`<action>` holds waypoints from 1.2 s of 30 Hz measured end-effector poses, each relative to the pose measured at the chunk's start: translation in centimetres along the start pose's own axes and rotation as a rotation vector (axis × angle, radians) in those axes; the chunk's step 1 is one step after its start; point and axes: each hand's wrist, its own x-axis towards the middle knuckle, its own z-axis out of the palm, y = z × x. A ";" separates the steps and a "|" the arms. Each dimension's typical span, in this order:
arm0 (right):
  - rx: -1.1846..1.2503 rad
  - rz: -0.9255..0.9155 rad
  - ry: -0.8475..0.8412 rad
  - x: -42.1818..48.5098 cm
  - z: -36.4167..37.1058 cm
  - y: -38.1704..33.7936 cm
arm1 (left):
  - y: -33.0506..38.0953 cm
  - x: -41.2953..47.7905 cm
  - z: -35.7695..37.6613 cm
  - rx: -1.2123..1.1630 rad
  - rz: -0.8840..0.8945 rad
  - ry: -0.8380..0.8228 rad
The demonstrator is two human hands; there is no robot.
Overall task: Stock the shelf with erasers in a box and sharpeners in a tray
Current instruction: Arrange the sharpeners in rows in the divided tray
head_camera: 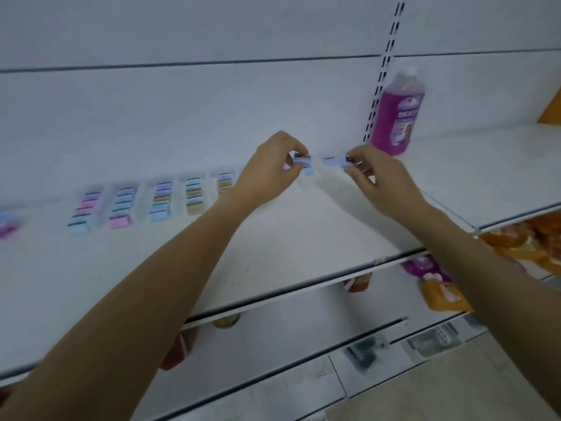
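Observation:
Several rows of small pastel sharpeners [158, 202] stand in a clear tray [139, 205] on the white shelf [288, 238], left of centre. My left hand [270, 174] pinches a purple sharpener [300, 158] just above the shelf at the tray's right end. My right hand [376, 177] pinches another purple sharpener [341, 161] a little to the right of it. A light blue sharpener [308, 171] lies on the shelf below and between the two hands. The picture is blurred, so finer detail is unclear.
A bottle of purple liquid [397, 113] stands at the back right by the slotted upright [382, 71]. A purple object [9, 227] lies at the shelf's far left. Orange and purple packets [440, 287] fill the lower shelves to the right.

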 end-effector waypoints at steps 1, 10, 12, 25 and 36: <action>0.010 -0.015 0.019 0.8 -0.2 1.2 | 0.2 0.8 0.5 0.017 -0.014 0.009; 0.046 -0.084 -0.052 7.1 -2.1 9.8 | 2.6 5.6 6.5 0.206 -0.218 0.014; 0.061 -0.071 -0.104 8.0 -1.8 10.7 | 3.0 6.5 7.4 0.272 -0.270 0.006; -0.225 -0.065 -0.243 7.9 0.8 12.8 | 3.0 8.3 9.9 0.592 -0.312 -0.204; -0.246 -0.058 -0.263 7.5 0.7 13.1 | 3.0 6.9 10.3 0.568 -0.256 -0.224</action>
